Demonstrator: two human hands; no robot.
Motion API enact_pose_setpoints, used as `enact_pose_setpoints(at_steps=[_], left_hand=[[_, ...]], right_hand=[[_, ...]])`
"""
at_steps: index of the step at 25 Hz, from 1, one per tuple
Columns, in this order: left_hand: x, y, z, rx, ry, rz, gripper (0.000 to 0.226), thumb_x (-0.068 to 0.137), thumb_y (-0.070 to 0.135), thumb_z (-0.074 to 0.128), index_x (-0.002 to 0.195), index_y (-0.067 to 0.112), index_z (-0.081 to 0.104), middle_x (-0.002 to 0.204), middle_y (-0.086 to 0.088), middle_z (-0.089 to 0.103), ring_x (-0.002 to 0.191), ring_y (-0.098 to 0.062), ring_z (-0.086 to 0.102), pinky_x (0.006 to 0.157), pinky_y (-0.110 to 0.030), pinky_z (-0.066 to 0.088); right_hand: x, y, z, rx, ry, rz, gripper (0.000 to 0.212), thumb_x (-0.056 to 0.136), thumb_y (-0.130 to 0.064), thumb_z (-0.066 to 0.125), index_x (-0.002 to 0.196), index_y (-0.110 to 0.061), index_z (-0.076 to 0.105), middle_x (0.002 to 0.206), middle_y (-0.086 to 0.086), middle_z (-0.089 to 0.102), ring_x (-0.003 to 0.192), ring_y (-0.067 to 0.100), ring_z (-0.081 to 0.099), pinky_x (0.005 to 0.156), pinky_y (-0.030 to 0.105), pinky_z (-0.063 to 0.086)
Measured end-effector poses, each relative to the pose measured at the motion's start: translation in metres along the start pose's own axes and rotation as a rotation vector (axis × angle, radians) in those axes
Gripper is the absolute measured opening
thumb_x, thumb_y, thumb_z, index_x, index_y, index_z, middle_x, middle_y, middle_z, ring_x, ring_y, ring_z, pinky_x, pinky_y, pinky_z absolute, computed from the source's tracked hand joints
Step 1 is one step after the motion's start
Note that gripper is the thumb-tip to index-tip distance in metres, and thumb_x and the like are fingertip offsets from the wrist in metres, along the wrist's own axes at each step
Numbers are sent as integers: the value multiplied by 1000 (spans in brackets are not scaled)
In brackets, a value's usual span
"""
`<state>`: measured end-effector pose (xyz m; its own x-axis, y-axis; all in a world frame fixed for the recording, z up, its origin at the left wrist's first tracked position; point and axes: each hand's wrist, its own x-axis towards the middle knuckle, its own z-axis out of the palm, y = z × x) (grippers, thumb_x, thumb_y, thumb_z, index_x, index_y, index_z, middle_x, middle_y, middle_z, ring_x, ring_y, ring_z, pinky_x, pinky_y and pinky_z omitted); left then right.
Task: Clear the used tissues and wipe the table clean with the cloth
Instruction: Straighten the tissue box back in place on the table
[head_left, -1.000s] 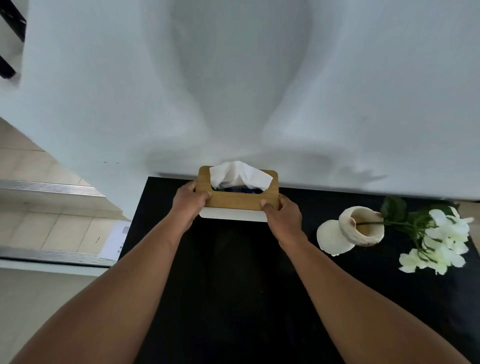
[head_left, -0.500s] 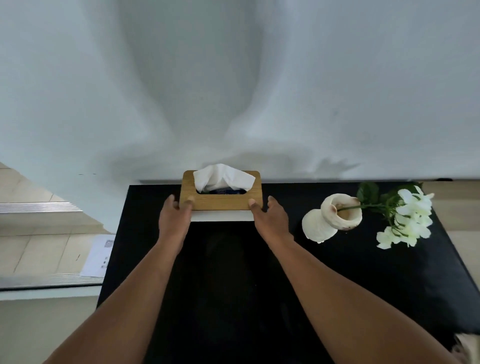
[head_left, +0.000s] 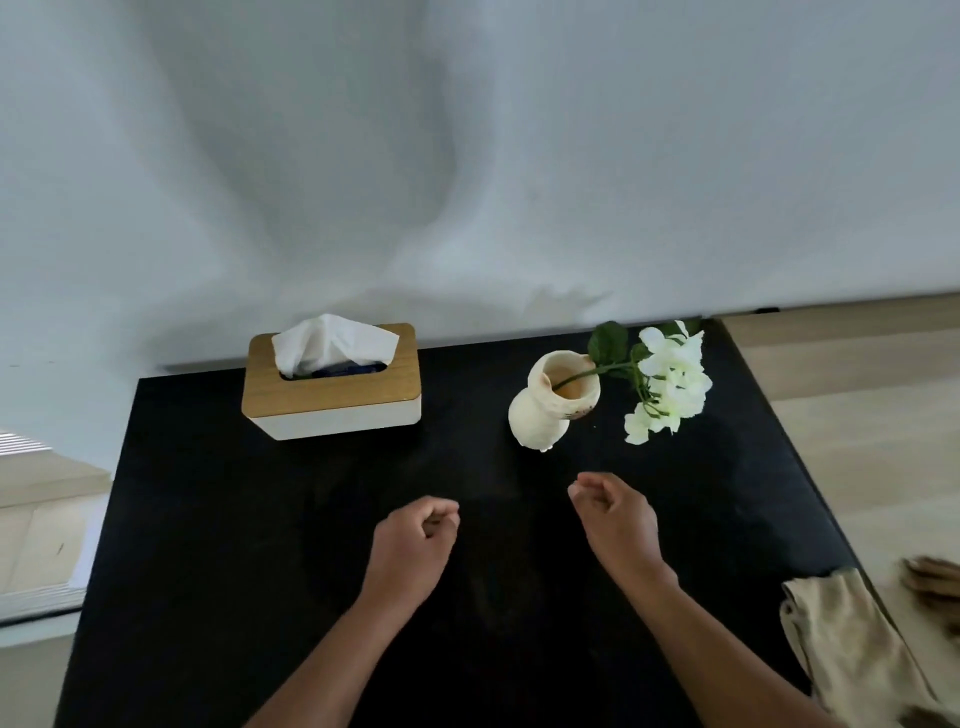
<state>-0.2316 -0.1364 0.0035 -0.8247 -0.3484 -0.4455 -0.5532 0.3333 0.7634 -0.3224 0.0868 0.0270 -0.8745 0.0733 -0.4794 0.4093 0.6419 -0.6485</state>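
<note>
A black table (head_left: 234, 545) fills the lower view. A tissue box (head_left: 332, 392) with a wooden lid and white base stands at the back left, a white tissue (head_left: 332, 340) sticking up from its slot. A beige cloth (head_left: 852, 654) lies crumpled at the table's right front edge. My left hand (head_left: 413, 545) hovers over the table's middle, fingers curled shut with nothing in them. My right hand (head_left: 615, 519) is beside it, also loosely closed and holding nothing. Both hands are well in front of the box. I see no loose tissues on the table.
A cream vase (head_left: 553, 408) stands at the back right with white flowers (head_left: 667, 384) leaning out to the right. A white wall rises right behind the table. Pale floor shows on both sides, and a brown object (head_left: 935, 582) lies past the right edge.
Both hands have let go of the tissue box and pulled back toward me, closing loosely. The view has shifted right and down, and the cloth has come into sight.
</note>
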Motion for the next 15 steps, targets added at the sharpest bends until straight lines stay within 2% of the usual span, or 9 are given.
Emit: enact_pose_setpoints(at_steps=[2,3,4,6,8,11,13,14,15], left_hand=[[16,27,16,14,1,17,19,99,25,66,115,28,76,102,18,74,94,7,67,76,-3,49],[27,39,23,5,13,14,21,100,24,65,118,27,75,106,17,74,97,5,68,83,-8,52],[37,51,29,-6,20,10,24,101,21,64,123,26,73,110,16,73,102,2,69,90,-16,56],[56,71,44,-24,27,-13,34,101,17,63,133,25,67,123,11,72,115,-6,68,101,-32,58],[73,85,57,-32,16,-44,47,99,19,66,145,25,58,137,8,65,126,-12,64,108,-33,51],[91,94,74,-38,-24,-50,57,97,23,69,151,24,51,146,6,61,131,-12,60,103,-25,44],[96,92,81,-58,-33,-32,53,96,21,69,147,26,55,141,6,66,127,-11,62,104,-26,47],[98,91,85,-58,-34,-23,53,95,18,69,145,28,57,138,7,67,126,-11,63,107,-30,49],[101,91,88,-58,-25,-13,53,93,16,69,143,31,58,135,8,68,125,-11,64,109,-35,51]], right_hand=[[28,0,-18,39,1,-26,37,96,-30,72,131,-20,66,113,-11,72,94,-3,65,82,16,51],[43,-2,-25,55,-10,-33,38,95,-27,73,131,-19,64,116,-7,72,92,-1,66,80,17,53],[58,-4,-29,58,-25,-49,40,94,-25,74,131,-18,62,117,-2,72,94,4,68,81,22,57],[90,-7,-34,-6,-88,-110,55,89,-26,78,138,-20,55,126,1,67,107,18,69,92,39,61],[120,-2,-34,-151,-248,-170,77,79,-44,81,147,-28,46,137,-5,61,121,19,64,101,46,57],[146,-3,-34,-318,-414,-120,97,69,-75,70,151,-34,39,150,-9,51,141,21,51,113,47,47],[144,-13,-39,-464,-433,-72,83,78,-77,64,145,-31,45,145,-4,53,139,26,51,114,45,44],[149,-10,-37,-530,-426,-87,66,83,-75,62,132,-31,54,131,-3,59,127,21,59,108,40,49],[160,-9,-33,-591,-443,-116,46,89,-68,59,108,-26,59,107,-3,61,105,8,62,98,28,50]])
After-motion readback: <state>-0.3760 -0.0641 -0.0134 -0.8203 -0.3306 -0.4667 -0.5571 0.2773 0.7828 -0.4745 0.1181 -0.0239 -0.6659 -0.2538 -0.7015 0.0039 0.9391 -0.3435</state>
